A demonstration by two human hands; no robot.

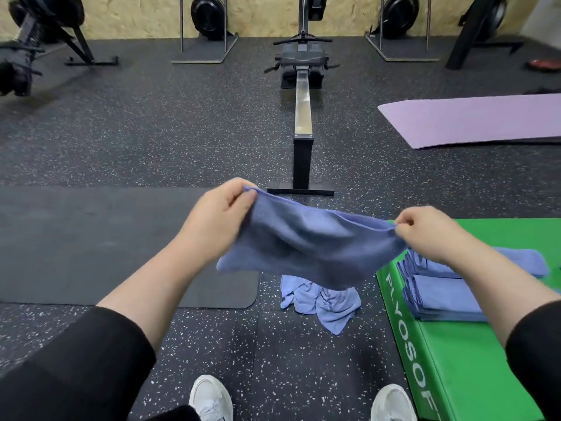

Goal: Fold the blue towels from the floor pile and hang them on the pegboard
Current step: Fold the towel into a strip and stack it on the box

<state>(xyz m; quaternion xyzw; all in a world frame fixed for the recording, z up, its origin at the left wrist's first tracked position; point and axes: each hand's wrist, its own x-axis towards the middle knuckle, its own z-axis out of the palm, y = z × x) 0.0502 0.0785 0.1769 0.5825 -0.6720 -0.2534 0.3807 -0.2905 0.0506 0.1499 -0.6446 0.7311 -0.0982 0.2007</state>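
Note:
A blue towel (306, 241) hangs stretched in the air between my two hands. My left hand (218, 214) pinches its upper left corner, and my right hand (425, 233) pinches its upper right corner. Below it, a crumpled pile of blue towels (321, 302) lies on the speckled floor. Folded blue towels (443, 299) are stacked on the green plyo box (473, 360) at the right. No pegboard is in view.
A rowing machine (302, 117) stretches ahead on the floor. A dark mat (91, 244) lies at the left and a purple mat (473, 120) at the far right. More machines stand along the back wall. My white shoes (209, 399) show at the bottom.

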